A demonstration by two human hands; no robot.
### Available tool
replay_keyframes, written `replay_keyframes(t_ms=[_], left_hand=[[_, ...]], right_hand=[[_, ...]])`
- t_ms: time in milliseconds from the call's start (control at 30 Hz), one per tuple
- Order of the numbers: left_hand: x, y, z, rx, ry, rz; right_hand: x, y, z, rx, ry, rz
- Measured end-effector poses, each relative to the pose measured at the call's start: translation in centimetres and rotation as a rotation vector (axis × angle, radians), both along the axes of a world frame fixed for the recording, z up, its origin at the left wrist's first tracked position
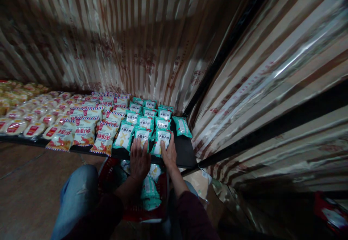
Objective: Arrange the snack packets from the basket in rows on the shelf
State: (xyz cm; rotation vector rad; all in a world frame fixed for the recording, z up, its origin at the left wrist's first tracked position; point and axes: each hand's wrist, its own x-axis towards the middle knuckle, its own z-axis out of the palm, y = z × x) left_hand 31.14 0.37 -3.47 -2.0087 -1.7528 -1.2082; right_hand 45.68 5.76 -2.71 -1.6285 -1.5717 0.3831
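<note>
Several teal snack packets (146, 122) lie in rows on a low black shelf (185, 153). My left hand (139, 158) lies flat with fingers stretched over the front middle teal packet (143, 135). My right hand (169, 152) rests open on the front right teal packet (162, 138). Below my arms a red basket (136, 211) holds more teal packets (149, 193). One teal packet (182, 126) lies apart at the right of the rows.
Left of the teal rows lie red, white and blue snack bags (85, 131), then round red-labelled packs (32, 124) further left. Striped plastic sheeting (136, 37) hangs behind and to the right. My jeans knee (77, 193) is over a brown floor.
</note>
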Motion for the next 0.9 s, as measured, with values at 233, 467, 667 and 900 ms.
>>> replay_keyframes(t_ms=[233, 467, 667, 900], left_hand=[[-0.5, 2.2, -0.1, 0.118, 0.01, -0.044], [-0.5, 2.8, -0.7, 0.043, 0.044, -0.028], [0.3, 2.9, 0.1, -0.02, 0.026, 0.001], [0.4, 2.7, 0.1, -0.037, 0.032, 0.014]], right_hand=[[-0.3, 0.2, 0.1, 0.03, -0.013, 0.016], [-1.1, 0.3, 0.1, 0.046, -0.094, 0.006], [-1.2, 0.4, -0.3, 0.029, -0.149, 0.021], [-1.4, 0.6, -0.5, 0.06, -0.27, 0.029]])
